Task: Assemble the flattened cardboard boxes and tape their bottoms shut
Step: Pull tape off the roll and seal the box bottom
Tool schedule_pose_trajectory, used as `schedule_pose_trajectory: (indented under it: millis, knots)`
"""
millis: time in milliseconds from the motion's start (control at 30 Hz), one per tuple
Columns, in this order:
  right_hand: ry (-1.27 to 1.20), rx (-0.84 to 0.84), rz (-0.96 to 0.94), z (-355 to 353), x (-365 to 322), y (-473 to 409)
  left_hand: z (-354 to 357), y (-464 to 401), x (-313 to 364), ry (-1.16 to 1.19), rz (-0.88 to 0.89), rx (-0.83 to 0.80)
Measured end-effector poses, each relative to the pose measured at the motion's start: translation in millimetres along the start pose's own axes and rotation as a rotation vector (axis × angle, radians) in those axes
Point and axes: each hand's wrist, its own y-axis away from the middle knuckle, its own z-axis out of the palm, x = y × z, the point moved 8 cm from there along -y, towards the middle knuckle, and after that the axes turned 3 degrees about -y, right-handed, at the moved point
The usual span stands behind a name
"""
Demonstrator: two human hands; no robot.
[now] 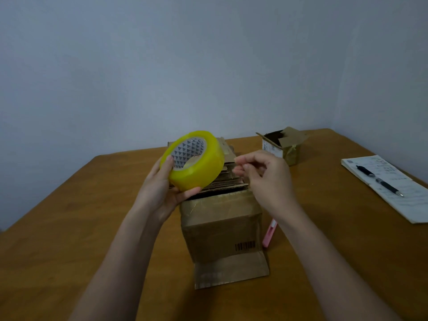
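Observation:
My left hand grips a yellow tape roll and holds it up above the table, thumb on the roll's rim. My right hand hovers just right of the roll with thumb and fingers pinched together; whether a tape end is between them I cannot tell. Under both hands stands an assembled cardboard box with a barcode on its near side and one flap lying out toward me. Behind it lies a stack of flattened cardboard boxes, partly hidden by the roll.
A pink utility knife lies right of the box. A small open cardboard box stands at the back right. A sheet of paper with a black pen lies at the right edge of the wooden table.

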Motion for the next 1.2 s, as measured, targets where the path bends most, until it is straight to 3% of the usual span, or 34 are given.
schedule_pose_trajectory:
  millis: [200,367,600,767,900,1067,1200]
  knots:
    - [0.010,-0.094,-0.076,21,-17,0,9,8,2,0.000,-0.039,-0.019]
    - [-0.102,-0.062,-0.050,23,-15,0,9,13,3,-0.050,-0.069,-0.026]
    - [0.070,-0.336,-0.045,32,-16,9,3,13,14,-0.247,-0.080,-0.045]
    - [-0.242,-0.277,0.160,28,-11,13,16,15,25,-0.236,0.008,-0.166]
    - [-0.324,-0.225,0.245,28,-9,17,23,13,20,-0.353,0.107,-0.222]
    - [-0.471,-0.317,0.385,47,-4,27,32,11,18,-0.249,0.164,-0.122]
    - [-0.606,-0.322,0.443,53,-10,29,38,11,10,-0.241,0.154,-0.148]
